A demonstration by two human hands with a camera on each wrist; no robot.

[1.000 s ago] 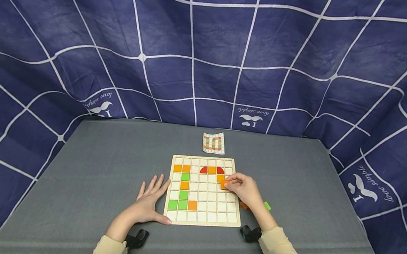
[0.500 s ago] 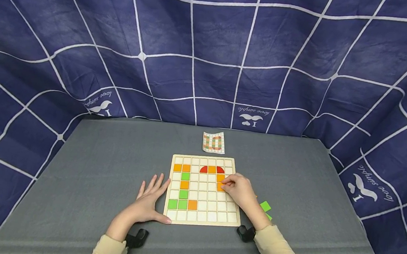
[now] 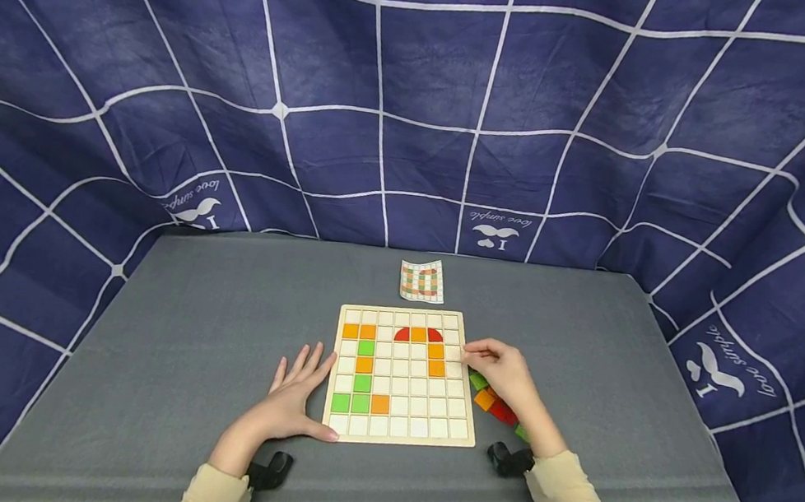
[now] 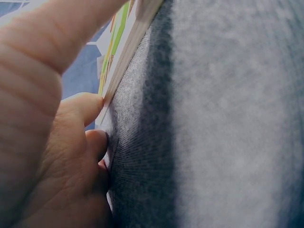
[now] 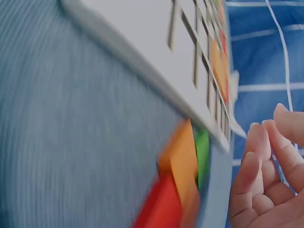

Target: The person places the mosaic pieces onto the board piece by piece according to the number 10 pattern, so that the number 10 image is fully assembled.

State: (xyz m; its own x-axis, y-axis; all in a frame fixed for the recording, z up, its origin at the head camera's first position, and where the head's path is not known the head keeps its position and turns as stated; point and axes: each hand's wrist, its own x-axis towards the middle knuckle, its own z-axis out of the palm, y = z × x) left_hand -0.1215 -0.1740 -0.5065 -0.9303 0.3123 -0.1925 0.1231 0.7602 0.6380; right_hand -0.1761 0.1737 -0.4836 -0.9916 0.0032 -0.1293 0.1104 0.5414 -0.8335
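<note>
Blue curtain (image 3: 439, 65), three upside-down "love simple" prints (image 3: 497, 233); gray table (image 3: 256, 292) carries one grid board (image 3: 399, 387), between the hands. Left hand (image 3: 290, 406) spread wide, touching the board's left side; right hand (image 3: 506, 376) by its right edge, fingers narrow, loosely bent. On board: seven orange tiles (image 3: 380, 403), four green tiles (image 3: 360, 404), two red tiles (image 3: 402, 335).

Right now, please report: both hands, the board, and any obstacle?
Left hand open, against left side of the partly filled board. Right hand empty, near its right edge. Loose pieces there too, no obstruction seen.
</note>
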